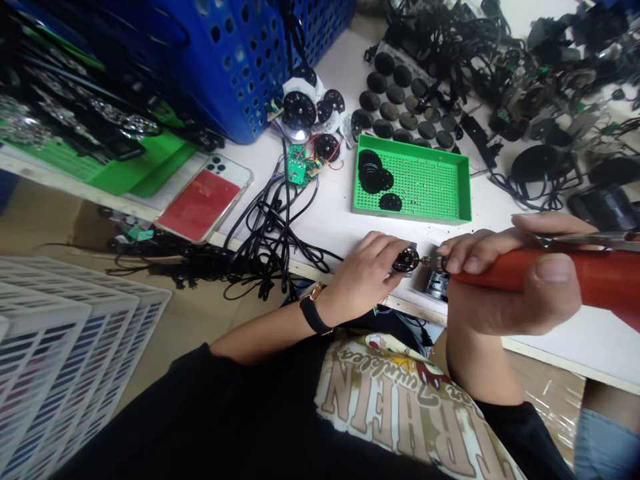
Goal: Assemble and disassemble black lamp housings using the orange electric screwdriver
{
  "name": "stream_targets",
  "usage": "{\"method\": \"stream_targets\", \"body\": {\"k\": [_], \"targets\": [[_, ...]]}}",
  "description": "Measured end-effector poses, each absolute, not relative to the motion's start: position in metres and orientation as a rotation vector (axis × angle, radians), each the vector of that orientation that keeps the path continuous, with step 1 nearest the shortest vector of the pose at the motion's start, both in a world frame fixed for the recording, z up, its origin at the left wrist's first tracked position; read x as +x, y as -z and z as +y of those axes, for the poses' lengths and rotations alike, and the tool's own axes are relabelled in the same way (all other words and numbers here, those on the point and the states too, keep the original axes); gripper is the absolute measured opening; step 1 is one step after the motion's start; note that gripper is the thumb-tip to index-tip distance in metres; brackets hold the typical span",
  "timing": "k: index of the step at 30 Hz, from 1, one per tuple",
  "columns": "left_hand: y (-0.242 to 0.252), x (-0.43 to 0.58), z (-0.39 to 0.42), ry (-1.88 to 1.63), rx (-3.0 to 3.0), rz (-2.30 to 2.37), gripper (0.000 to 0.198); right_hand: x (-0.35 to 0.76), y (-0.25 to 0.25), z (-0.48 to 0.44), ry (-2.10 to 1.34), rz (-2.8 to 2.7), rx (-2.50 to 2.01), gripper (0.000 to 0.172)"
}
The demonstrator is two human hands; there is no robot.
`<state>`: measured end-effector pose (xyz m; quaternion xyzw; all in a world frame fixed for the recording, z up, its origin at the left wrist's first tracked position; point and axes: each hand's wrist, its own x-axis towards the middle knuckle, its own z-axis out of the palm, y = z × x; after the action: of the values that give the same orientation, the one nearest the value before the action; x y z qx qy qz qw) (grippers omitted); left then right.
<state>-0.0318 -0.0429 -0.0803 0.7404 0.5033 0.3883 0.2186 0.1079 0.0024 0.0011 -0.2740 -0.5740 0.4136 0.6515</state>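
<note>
My left hand (363, 277), with a dark watch band at its wrist, has its fingers closed on a small round black disc (406, 259) at the table's front edge. An orange-red power screwdriver (505, 267) is wrapped in my right hand (500, 293), its metal tip pointing left at the disc. Just below the tip sits a small metal block (436, 283). Behind my hands a green perforated tray (463, 190) holds several black discs (371, 172) and scattered tiny screws.
A blue perforated basket (250, 67) stands at the back left. Nearer are a red-backed phone (200, 203), black cables (273, 233) and green circuit boards (297, 165). Dark round parts (400, 100) and tangled cords (460, 40) cover the back right. White crates (75, 333) stand at the lower left.
</note>
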Motion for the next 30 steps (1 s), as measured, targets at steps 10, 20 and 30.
{"method": "stream_targets", "body": {"k": [10, 20, 30], "targets": [[0.0828, -0.0323, -0.0397, -1.109, 2.035, 1.372, 0.04, 0.1054, -0.0017, 0.0033, -0.949, -1.286, -0.591, 0.015], [0.0857, -0.0323, -0.0398, -1.13, 2.042, 1.365, 0.039, 0.1002, -0.0019, 0.0066, -0.935, -1.283, -0.554, 0.013], [0.085, -0.0328, -0.0393, -1.123, 2.011, 1.355, 0.039, 0.0991, 0.0003, 0.0028, -0.867, -1.303, -0.646, 0.014]]}}
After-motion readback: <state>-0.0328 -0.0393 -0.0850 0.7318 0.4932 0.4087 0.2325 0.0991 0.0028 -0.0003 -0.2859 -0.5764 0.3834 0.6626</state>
